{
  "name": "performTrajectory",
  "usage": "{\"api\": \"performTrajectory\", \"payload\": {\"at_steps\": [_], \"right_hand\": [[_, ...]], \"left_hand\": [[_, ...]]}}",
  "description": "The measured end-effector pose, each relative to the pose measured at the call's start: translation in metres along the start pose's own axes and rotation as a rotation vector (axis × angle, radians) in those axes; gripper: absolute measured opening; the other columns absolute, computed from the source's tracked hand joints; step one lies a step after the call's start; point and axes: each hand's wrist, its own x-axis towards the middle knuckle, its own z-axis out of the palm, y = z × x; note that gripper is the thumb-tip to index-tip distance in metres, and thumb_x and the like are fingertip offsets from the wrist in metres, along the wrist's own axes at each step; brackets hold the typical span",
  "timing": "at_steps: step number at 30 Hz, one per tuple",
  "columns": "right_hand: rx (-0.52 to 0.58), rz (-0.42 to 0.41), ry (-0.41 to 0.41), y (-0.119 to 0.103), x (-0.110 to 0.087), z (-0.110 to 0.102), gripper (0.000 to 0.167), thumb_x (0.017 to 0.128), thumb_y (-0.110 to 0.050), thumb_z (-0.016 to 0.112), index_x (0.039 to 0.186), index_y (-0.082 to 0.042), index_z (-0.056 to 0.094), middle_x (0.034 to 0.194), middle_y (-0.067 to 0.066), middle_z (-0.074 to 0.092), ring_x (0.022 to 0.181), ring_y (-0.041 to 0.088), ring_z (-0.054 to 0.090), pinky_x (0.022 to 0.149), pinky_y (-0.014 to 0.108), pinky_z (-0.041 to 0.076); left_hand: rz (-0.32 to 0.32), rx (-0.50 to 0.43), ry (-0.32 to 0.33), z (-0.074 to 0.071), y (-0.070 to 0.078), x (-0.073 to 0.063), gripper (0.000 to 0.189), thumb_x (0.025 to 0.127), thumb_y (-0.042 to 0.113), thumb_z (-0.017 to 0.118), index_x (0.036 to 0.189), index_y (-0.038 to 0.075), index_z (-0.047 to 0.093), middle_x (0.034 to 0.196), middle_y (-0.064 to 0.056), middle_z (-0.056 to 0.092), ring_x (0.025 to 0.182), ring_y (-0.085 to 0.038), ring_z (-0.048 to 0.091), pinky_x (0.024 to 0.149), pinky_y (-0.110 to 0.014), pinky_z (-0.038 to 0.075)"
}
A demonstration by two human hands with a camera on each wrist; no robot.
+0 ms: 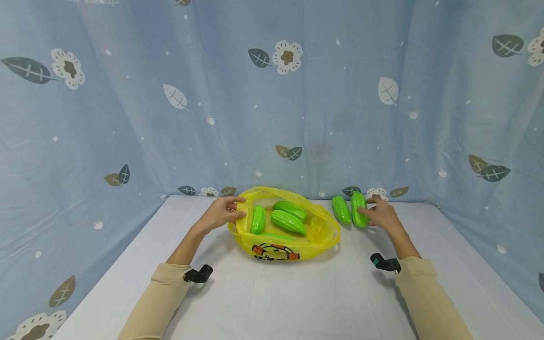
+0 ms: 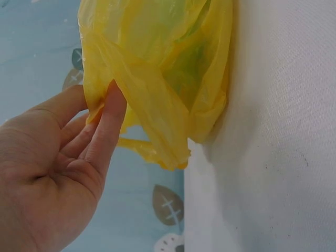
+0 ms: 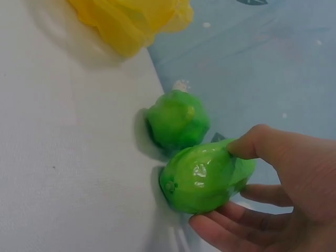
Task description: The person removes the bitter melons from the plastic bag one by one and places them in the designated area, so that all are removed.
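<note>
My left hand (image 1: 221,213) pinches the left rim of a yellow plastic bag (image 1: 293,250), its thumb and fingers on the thin film. The bag stands with its mouth spread wide, and several glossy green toy cucumbers (image 1: 288,222) lie inside. Black and orange print shows on its front. To the right of the bag, my right hand (image 1: 380,215) grips a plump green toy cucumber (image 3: 202,181), thumb on one side and fingers round the other. A second toy cucumber (image 1: 341,210) lies just left of it, close alongside.
All this is on a white table (image 1: 276,302), near its back edge. A blue curtain (image 1: 229,94) with leaf and flower prints hangs behind and along both sides. Each wrist wears a small black camera (image 1: 199,274).
</note>
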Motion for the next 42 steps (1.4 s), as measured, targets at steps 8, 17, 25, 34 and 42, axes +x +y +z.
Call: {"api": "performTrajectory", "payload": {"at_steps": [8,17,25,34,42], "right_hand": [[-0.02,0.015,-0.001,0.001,0.01,0.006,0.069,0.096,-0.039,0.057,0.144,0.007,0.039,0.128,0.039,0.053,0.072,0.025,0.071,0.064,0.036,0.061],[-0.042,0.042,-0.002,0.001,0.013,0.006,0.068,0.097,-0.04,0.056,0.144,0.007,0.041,0.127,0.038,0.055,0.066,0.023,0.071,0.066,0.037,0.061],[-0.07,0.058,-0.021,0.001,0.018,0.006,0.069,0.097,-0.04,0.055,0.143,0.008,0.041,0.128,0.038,0.055,0.059,0.017,0.069,0.06,0.03,0.058],[-0.087,0.065,-0.034,0.001,0.017,0.006,0.068,0.097,-0.041,0.054,0.142,0.009,0.043,0.129,0.038,0.054,0.057,0.017,0.067,0.062,0.032,0.057],[-0.082,0.042,-0.03,0.003,0.017,0.007,0.068,0.098,-0.043,0.051,0.142,0.008,0.044,0.135,0.039,0.049,0.055,0.016,0.067,0.078,0.044,0.057]], "left_hand": [[0.007,-0.023,-0.01,0.0,0.001,0.0,0.053,0.09,0.019,0.073,0.137,0.004,0.056,0.115,-0.025,0.065,0.087,-0.022,0.071,0.071,-0.042,0.063],[0.003,-0.027,-0.035,-0.001,0.016,-0.004,0.052,0.092,0.01,0.069,0.139,-0.004,0.051,0.115,-0.03,0.063,0.085,-0.026,0.071,0.076,-0.053,0.06],[0.014,-0.05,-0.049,-0.004,0.036,-0.014,0.051,0.091,0.008,0.068,0.137,-0.008,0.051,0.11,-0.03,0.065,0.082,-0.024,0.071,0.076,-0.053,0.06],[0.002,-0.03,-0.036,0.002,0.004,0.003,0.054,0.091,0.012,0.07,0.139,-0.003,0.051,0.111,-0.028,0.066,0.082,-0.025,0.071,0.074,-0.051,0.061],[0.012,-0.002,-0.006,0.001,-0.001,0.003,0.053,0.089,0.02,0.074,0.137,0.005,0.057,0.11,-0.022,0.068,0.084,-0.022,0.071,0.069,-0.039,0.063]]}}
